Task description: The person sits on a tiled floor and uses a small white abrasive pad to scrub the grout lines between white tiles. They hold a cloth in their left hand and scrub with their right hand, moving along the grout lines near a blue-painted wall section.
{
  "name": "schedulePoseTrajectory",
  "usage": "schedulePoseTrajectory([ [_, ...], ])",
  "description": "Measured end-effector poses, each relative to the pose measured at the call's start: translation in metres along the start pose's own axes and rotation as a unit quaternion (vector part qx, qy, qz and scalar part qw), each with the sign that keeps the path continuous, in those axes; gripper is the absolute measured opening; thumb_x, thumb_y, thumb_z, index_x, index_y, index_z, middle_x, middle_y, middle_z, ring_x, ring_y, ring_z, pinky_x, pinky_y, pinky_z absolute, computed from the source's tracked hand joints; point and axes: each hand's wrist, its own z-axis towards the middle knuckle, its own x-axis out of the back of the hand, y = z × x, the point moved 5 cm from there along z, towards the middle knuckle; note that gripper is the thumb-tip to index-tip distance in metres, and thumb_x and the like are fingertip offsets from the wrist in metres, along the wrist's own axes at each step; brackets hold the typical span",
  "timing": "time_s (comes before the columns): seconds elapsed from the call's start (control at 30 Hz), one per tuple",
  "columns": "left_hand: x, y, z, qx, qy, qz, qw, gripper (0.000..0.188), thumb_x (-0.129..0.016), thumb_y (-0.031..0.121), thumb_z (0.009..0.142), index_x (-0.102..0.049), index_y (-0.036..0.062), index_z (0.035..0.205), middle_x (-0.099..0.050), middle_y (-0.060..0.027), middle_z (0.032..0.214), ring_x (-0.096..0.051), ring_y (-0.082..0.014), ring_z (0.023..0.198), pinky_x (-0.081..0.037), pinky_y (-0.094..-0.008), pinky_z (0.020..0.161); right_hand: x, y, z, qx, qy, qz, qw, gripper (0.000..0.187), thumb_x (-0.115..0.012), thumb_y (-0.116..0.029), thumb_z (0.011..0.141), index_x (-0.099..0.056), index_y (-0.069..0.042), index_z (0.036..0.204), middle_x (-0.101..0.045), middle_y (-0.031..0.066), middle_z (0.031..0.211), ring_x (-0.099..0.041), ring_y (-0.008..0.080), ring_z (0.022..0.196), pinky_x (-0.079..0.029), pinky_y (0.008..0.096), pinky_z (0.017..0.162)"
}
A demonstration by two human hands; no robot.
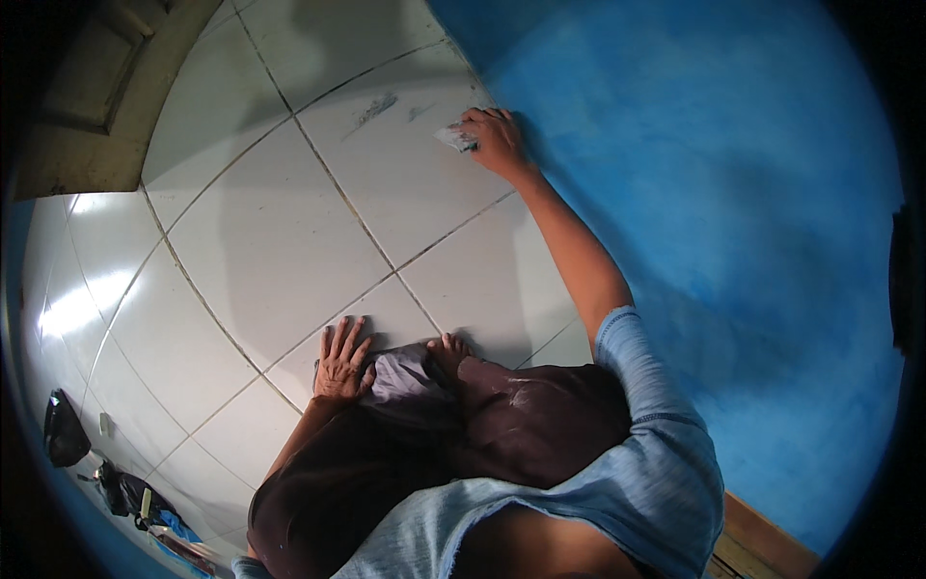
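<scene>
My right hand [496, 141] is stretched far forward, to the foot of the blue wall [714, 222]. Its fingers are closed over a crumpled white wad [451, 137], pressed to the white tiled floor [299, 241]; whether it is cloth or paper I cannot tell. Just left of the wad, a grey smudge [376, 108] marks the tile, with a fainter streak between them. My left hand [341, 365] lies palm down on the floor beside my bent leg, fingers spread and nothing in them.
A panelled door [92, 106] reaches in at the upper left. Black bags [66, 429] and other small items lie along the lower left. My bare foot [449, 352] rests on the tiles between my hands. Brown wood [767, 540] shows at the lower right.
</scene>
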Motion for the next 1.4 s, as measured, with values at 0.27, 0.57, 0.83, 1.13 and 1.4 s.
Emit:
schedulePoseTrajectory([
  [0.27,-0.004,-0.003,-0.003,0.0,0.005,0.015,1.0,0.054,-0.056,0.036,0.08,-0.05,0.007,0.125,-0.025,-0.011,0.148,-0.018,-0.0316,0.138,-0.012,-0.0524,0.111,0.028,-0.042,-0.103,0.019,0.031,0.027,0.999,0.048,-0.071,-0.004,0.061,-0.068,-0.024,0.105,-0.058,0.0023,0.112,-0.052,0.0208,0.105,-0.032,0.0407,0.098],
  [0.57,-0.007,-0.003,-0.005,0.01,-0.013,0.032,0.999,0.055,-0.055,0.036,0.08,-0.049,0.008,0.128,-0.022,-0.0103,0.149,-0.014,-0.0307,0.14,-0.011,-0.0519,0.112,0.006,-0.008,-0.128,-0.051,0.008,-0.003,0.999,0.043,-0.071,-0.008,0.062,-0.069,-0.025,0.102,-0.059,-0.0005,0.112,-0.052,0.0182,0.104,-0.029,0.0391,0.095],
  [0.83,-0.004,0.0,-0.003,0.003,0.001,0.024,1.0,0.055,-0.056,0.036,0.08,-0.049,0.009,0.128,-0.022,-0.01,0.15,-0.013,-0.0305,0.14,-0.011,-0.0518,0.112,-0.009,0.013,-0.045,-0.018,0.036,-0.003,0.999,0.051,-0.068,-0.004,0.062,-0.066,-0.025,0.108,-0.057,-0.0007,0.113,-0.05,0.0198,0.107,-0.028,0.0417,0.094],
  [1.13,-0.005,-0.004,-0.008,0.008,0.006,0.024,1.0,0.056,-0.057,0.036,0.079,-0.049,0.0096,0.127,-0.023,-0.0091,0.149,-0.015,-0.0298,0.14,-0.012,-0.0523,0.112,0.026,-0.076,-0.1,-0.029,0.059,0.112,0.992,0.048,-0.065,-0.001,0.065,-0.063,-0.018,0.111,-0.059,0.0037,0.112,-0.054,0.024,0.102,-0.04,0.0377,0.087],
  [1.4,-0.005,-0.004,-0.008,-0.009,0.016,0.012,1.0,0.055,-0.055,0.037,0.081,-0.051,0.0041,0.124,-0.022,-0.0142,0.148,-0.014,-0.0327,0.139,-0.01,-0.053,0.112,-0.004,-0.041,-0.151,-0.359,0.124,0.491,0.784,0.022,-0.066,-0.017,0.082,-0.06,0.0,0.096,-0.064,0.0078,0.085,-0.061,0.0171,0.077,-0.048,0.0334,0.068],
])
